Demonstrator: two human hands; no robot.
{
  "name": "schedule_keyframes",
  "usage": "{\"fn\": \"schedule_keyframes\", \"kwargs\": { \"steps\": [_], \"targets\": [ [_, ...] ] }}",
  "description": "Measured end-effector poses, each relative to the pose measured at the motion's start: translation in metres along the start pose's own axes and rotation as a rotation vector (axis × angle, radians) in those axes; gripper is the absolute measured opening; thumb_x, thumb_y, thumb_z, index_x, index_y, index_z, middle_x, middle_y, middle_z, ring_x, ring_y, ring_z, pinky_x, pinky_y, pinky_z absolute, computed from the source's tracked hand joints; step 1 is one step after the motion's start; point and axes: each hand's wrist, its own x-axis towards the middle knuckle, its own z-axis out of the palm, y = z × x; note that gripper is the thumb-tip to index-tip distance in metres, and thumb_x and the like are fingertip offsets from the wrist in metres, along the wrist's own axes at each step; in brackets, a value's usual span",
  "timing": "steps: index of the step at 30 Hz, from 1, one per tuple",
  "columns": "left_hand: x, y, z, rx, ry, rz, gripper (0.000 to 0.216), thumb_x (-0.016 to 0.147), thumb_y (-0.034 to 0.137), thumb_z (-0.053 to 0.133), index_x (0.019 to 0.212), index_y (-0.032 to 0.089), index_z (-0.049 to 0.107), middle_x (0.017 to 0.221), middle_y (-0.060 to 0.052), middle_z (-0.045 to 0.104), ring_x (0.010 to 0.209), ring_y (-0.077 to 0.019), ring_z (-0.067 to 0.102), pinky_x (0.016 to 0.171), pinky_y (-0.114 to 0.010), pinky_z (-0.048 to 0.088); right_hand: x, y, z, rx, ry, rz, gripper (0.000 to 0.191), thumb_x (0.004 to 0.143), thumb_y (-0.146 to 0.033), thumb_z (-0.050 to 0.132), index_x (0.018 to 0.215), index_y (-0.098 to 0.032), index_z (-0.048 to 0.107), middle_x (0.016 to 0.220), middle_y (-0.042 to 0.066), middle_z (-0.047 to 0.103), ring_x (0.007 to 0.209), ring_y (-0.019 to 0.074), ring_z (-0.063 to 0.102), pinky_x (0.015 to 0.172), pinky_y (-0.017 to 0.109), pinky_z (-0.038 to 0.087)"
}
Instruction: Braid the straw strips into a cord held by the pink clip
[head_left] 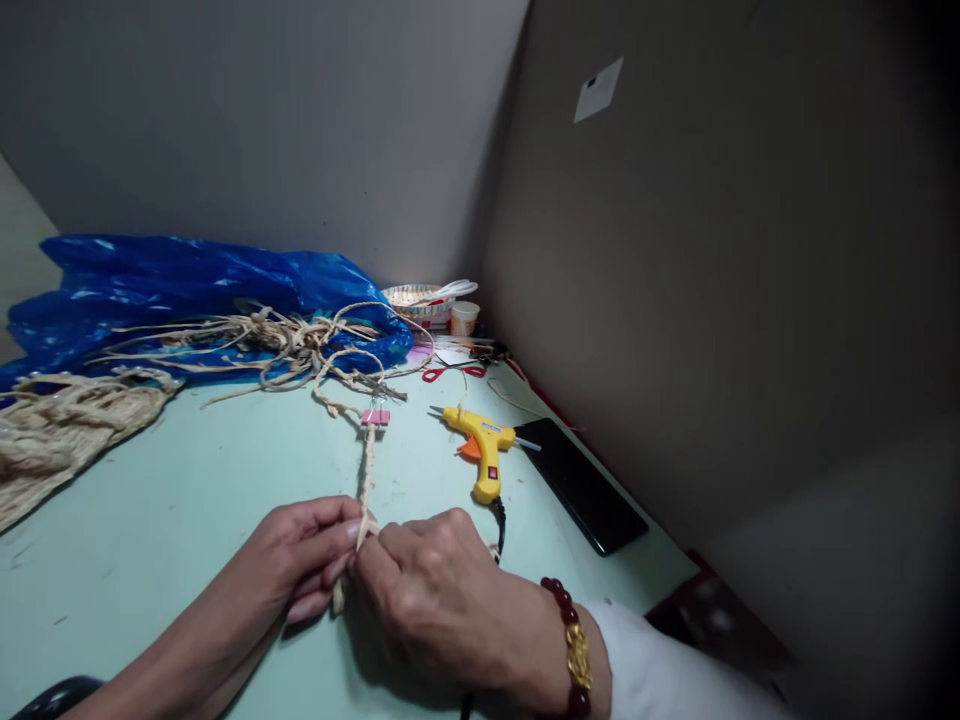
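Note:
My left hand and my right hand meet near the front of the pale green table, both pinching the near end of a braided straw cord. The cord runs away from me to a pink binder clip clamped on it, then on into a loose tangle of straw strands. My right wrist wears a dark red bead bracelet and a white sleeve.
A yellow glue gun lies right of the cord, its black cable passing by my right hand. A black phone lies beyond it. Red scissors, a basket, a cup, a blue plastic bag and woven straw sit farther back and left.

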Motion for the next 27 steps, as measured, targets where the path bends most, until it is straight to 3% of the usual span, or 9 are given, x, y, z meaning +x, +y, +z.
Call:
{"fn": "schedule_keyframes", "kwargs": {
  "steps": [3,6,10,13,15,19,23,27],
  "targets": [
    [0.002,-0.002,-0.001,-0.005,-0.013,0.022,0.03,0.07,0.044,0.072,0.075,0.017,0.06,0.049,0.011,0.036,0.04,-0.0024,0.02,0.037,-0.016,0.016,-0.002,0.0,0.0,-0.022,0.01,-0.002,0.008,0.084,-0.013,0.048,0.086,-0.012,0.057,0.073,0.004,0.061,0.053,0.0139,0.047,0.044,0.031,0.015],
    [0.004,-0.002,-0.004,0.136,0.024,0.038,0.033,0.071,0.048,0.071,0.073,0.016,0.06,0.047,0.011,0.035,0.04,-0.0028,0.022,0.039,-0.017,0.014,-0.001,-0.001,-0.003,0.104,0.043,0.073,0.015,0.086,-0.024,0.051,0.079,-0.014,0.06,0.067,0.002,0.062,0.05,0.012,0.044,0.046,0.03,0.017],
    [0.002,0.002,-0.005,0.196,0.038,0.082,0.034,0.074,0.05,0.066,0.073,0.017,0.059,0.048,0.011,0.034,0.042,-0.004,0.023,0.04,-0.017,0.015,0.003,0.004,-0.011,0.418,0.164,0.353,0.035,0.093,-0.033,0.047,0.066,-0.016,0.062,0.059,0.0,0.06,0.051,0.0094,0.046,0.051,0.026,0.028],
    [-0.001,0.004,-0.002,0.171,0.019,0.087,0.028,0.073,0.044,0.067,0.075,0.018,0.058,0.05,0.012,0.03,0.043,-0.0047,0.02,0.041,-0.018,0.015,0.006,0.014,-0.016,0.605,0.261,0.515,0.023,0.092,-0.029,0.051,0.084,-0.016,0.068,0.078,0.002,0.067,0.068,0.0111,0.055,0.063,0.023,0.037],
    [-0.002,0.005,-0.001,0.18,0.001,0.099,0.024,0.073,0.041,0.068,0.075,0.018,0.058,0.051,0.011,0.03,0.044,-0.0049,0.02,0.041,-0.017,0.015,0.006,0.02,-0.017,0.742,0.164,0.483,0.022,0.092,-0.033,0.054,0.093,-0.016,0.068,0.081,0.001,0.066,0.072,0.012,0.056,0.065,0.023,0.038],
    [-0.001,0.005,-0.002,0.281,-0.032,0.15,0.022,0.075,0.039,0.065,0.074,0.018,0.06,0.05,0.01,0.035,0.043,-0.0059,0.025,0.041,-0.018,0.018,0.006,0.025,-0.015,0.943,-0.064,0.353,0.033,0.094,-0.04,0.049,0.08,-0.013,0.062,0.069,-0.002,0.057,0.063,0.0097,0.048,0.057,0.02,0.034],
    [-0.001,0.007,-0.001,0.463,0.054,0.277,0.02,0.078,0.036,0.061,0.071,0.017,0.062,0.061,0.004,0.052,0.057,-0.0106,0.043,0.052,-0.02,0.032,0.007,0.023,-0.012,0.93,-0.057,0.329,0.027,0.096,-0.032,0.047,0.077,-0.015,0.056,0.069,-0.003,0.053,0.062,0.008,0.044,0.057,0.02,0.032],
    [-0.003,0.008,0.0,0.605,0.094,0.299,0.024,0.079,0.039,0.056,0.07,0.018,0.063,0.063,0.003,0.052,0.062,-0.0134,0.045,0.055,-0.023,0.034,0.009,0.022,-0.012,0.918,-0.031,0.37,0.03,0.093,-0.03,0.05,0.068,-0.016,0.049,0.062,-0.005,0.044,0.058,0.0068,0.038,0.053,0.019,0.027]
  ]
}}
